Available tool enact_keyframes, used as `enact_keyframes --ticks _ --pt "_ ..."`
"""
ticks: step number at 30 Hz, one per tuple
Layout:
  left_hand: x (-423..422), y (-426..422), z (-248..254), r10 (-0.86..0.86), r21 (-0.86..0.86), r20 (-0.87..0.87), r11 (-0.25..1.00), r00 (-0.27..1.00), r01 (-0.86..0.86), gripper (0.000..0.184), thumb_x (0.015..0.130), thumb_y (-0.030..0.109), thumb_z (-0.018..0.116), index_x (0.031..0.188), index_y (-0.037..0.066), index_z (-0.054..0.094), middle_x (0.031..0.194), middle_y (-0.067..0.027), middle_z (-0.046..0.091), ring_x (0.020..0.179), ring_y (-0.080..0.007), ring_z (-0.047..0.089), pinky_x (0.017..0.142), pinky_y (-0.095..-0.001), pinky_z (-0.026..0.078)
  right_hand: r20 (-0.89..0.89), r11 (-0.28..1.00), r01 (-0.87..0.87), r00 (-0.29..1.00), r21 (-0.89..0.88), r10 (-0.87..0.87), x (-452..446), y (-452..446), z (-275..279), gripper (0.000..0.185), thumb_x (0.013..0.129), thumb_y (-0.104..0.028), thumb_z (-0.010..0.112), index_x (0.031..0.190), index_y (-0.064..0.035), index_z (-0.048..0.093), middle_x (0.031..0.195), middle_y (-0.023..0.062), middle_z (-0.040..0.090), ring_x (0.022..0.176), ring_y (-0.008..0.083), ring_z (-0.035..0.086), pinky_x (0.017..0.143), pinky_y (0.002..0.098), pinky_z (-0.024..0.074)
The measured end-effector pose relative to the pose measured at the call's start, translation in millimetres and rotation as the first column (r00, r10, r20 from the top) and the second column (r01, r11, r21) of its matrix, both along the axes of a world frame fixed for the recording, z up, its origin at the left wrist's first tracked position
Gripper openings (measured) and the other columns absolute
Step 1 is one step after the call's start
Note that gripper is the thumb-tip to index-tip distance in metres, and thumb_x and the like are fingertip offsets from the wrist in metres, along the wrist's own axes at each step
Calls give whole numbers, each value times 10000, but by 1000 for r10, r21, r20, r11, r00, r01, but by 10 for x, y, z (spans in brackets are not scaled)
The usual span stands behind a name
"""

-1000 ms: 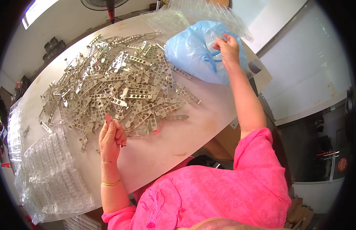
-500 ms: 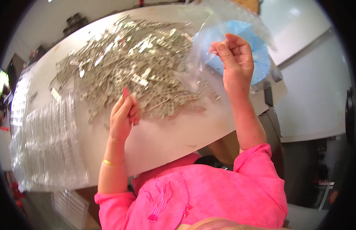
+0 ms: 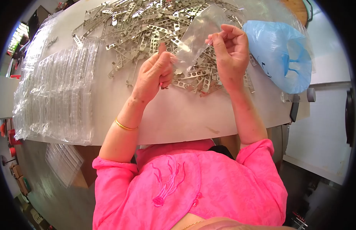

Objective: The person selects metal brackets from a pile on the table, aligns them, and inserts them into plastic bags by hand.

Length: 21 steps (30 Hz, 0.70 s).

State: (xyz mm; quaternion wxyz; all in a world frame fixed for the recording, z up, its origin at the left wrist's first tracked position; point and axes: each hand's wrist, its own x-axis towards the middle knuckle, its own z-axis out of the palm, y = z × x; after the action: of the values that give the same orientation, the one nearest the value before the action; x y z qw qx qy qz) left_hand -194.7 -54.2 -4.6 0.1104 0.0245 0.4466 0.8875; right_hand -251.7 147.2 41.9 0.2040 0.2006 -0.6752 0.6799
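My left hand [image 3: 153, 76] is closed around a narrow metal strip [image 3: 162, 48], which looks reddish and pokes out above the thumb. Most of that strip is hidden by the fingers. With thumb and fingertips pinched together, my right hand [image 3: 233, 57] holds a clear plastic bag [image 3: 199, 32] by its edge. The bag hangs between the two hands, its lower corner close to my left fingers; whether they grip it I cannot tell. Behind and below both hands spreads a large pile of perforated metal strips [image 3: 147, 34].
Stacked clear plastic trays [image 3: 57, 92] in film stand on the left of the white table [image 3: 178, 122]. A blue plastic bag [image 3: 279, 53] lies at the right, near a dark flat object [image 3: 295, 111] on the edge. More clear trays [image 3: 65, 161] are below the table's left side.
My left hand has moved right, towards my right hand. The clear bag now hangs between them, away from the blue bag. The view has shifted, so the pile appears higher up.
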Motion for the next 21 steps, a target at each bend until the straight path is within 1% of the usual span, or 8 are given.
enact_keyframes --ticks 4,6,8,13,16,18,19,21 --pt "-12 -2 -18 -11 -96 -92 995 996 2 241 1023 292 610 1044 53 593 685 70 417 540 -44 351 481 -218 301 28 1000 -8 1000 26 7 17 -41 -109 259 958 35 603 1196 -4 508 939 52 598 864 117 648 808 256 542" --pt "-4 4 -15 -19 -191 -69 982 997 6 214 993 237 662 1057 45 590 702 59 472 545 -40 388 482 -213 329 12 999 -14 1000 39 14 24 -30 -144 267 956 39 604 1201 -5 506 937 51 597 864 114 647 806 252 540" --pt "-3 -2 -32 -15 -207 -59 978 998 3 199 991 212 666 1055 43 582 717 53 492 548 -37 397 481 -215 329 42 997 -71 996 -38 73 41 -7 -148 281 953 45 607 1208 -10 504 939 49 600 865 112 644 805 245 538" --pt "-22 -11 -52 13 -232 -6 973 1000 -14 183 1000 205 653 1035 46 570 684 43 483 536 -41 388 477 -223 318 50 982 -73 995 -175 83 81 87 -54 355 942 52 622 1256 -19 474 968 49 611 888 128 646 819 275 549" --pt "-16 12 -45 22 -248 -4 969 1000 -22 194 1000 216 654 1030 44 569 674 43 478 534 -44 386 477 -224 316 129 963 -104 982 -249 140 98 139 10 408 939 44 627 1294 -3 430 954 58 614 890 133 657 819 273 549" --pt "-10 22 -45 23 -260 -4 965 1000 -23 199 1001 221 655 1028 44 569 673 43 477 533 -44 387 477 -224 315 250 908 -187 923 -374 293 98 183 14 453 975 -34 621 1365 -18 391 958 66 649 880 132 661 807 273 543" --pt "-8 21 -50 16 -273 -5 962 1000 -17 200 1000 222 656 1021 43 570 674 43 476 534 -44 387 477 -224 314 251 909 -181 924 -376 289 97 202 6 453 975 -34 621 1365 -18 391 958 66 649 880 132 661 807 273 543" --pt "-12 15 -59 8 -287 -4 958 1000 -9 200 1000 223 657 1014 42 572 675 43 476 535 -43 388 477 -223 313 334 902 -204 879 -380 340 78 234 -20 341 1012 -142 608 1312 -18 504 927 60 685 854 120 664 785 259 531"
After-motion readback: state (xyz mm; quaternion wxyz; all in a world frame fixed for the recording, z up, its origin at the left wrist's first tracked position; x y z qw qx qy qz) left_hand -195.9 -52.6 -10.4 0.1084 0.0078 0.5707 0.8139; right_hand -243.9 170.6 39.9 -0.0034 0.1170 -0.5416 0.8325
